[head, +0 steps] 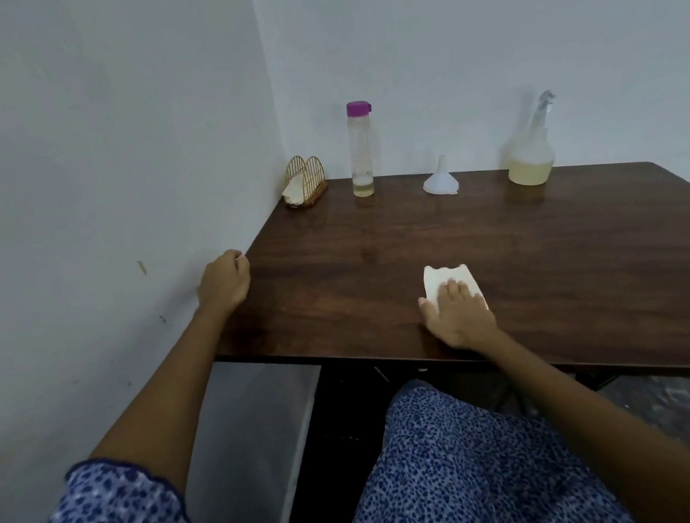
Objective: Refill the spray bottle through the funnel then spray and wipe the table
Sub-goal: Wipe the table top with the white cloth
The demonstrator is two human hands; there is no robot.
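Note:
My right hand (457, 314) lies flat on a white folded tissue (446, 276) near the front edge of the dark wooden table (553, 260), pressing it down. My left hand (225, 279) rests at the table's left edge with its fingers curled and nothing visible in it. At the back right stands the clear spray bottle (530, 149), with yellowish liquid in its lower part and its spray head on. A white funnel (440, 178) sits upside down at the back middle. Left of it stands a tall clear bottle (360, 149) with a purple cap, with a little liquid at its bottom.
A gold wire napkin holder (305, 178) with tissues stands in the back left corner. Walls close the table's left and far sides. A grey bench (245, 450) lies below on the left. My patterned blue clothing fills the foreground.

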